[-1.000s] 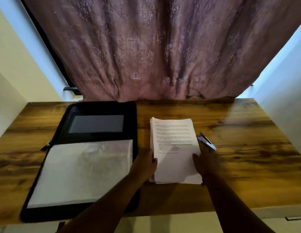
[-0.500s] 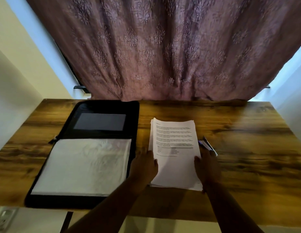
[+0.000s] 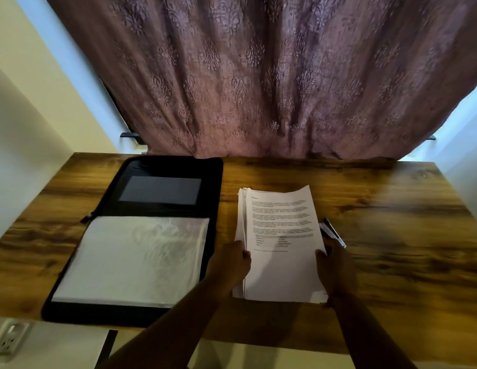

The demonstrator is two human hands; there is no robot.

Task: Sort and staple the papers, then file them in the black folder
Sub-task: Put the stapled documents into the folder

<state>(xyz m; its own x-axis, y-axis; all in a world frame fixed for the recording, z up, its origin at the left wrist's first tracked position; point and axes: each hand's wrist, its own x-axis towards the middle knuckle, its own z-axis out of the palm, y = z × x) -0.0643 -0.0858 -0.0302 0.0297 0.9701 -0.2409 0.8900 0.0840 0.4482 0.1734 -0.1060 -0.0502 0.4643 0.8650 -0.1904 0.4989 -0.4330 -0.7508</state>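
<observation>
A: Hands first. Left hand (image 3: pixel 230 265)?

B: At the left edge of the thick stack of white printed papers (image 3: pixel 280 243), near its lower half. Fingers curl round the edge, thumb on the top sheet: it grips the stack.

A: Right hand (image 3: pixel 336 272)?

B: At the right edge of the same stack, thumb on the top sheet, fingers underneath out of sight. It holds the paper too. The top sheet's far right corner lifts and fans away from the pile below.

A: Where does the stack sit?

B: On the brown wood-grain table (image 3: pixel 392 235), right of centre, long side running away from the person. Text is blurred; not readable.

A: Next outward?

B: A slim blue-and-silver stapler (image 3: pixel 334 233) lies just beside the stack's right edge, touching or nearly touching the right hand; cannot tell which. To the left, the open black zip folder (image 3: pixel 162 166) lies flat, with clear plastic sleeves (image 3: pixel 133 259) on its near half and a grey pocket on its far half.

A: Behind?

B: A mauve patterned curtain (image 3: pixel 258 75) hangs to the table's far edge. A white wall socket (image 3: pixel 8 339) shows at lower left.
</observation>
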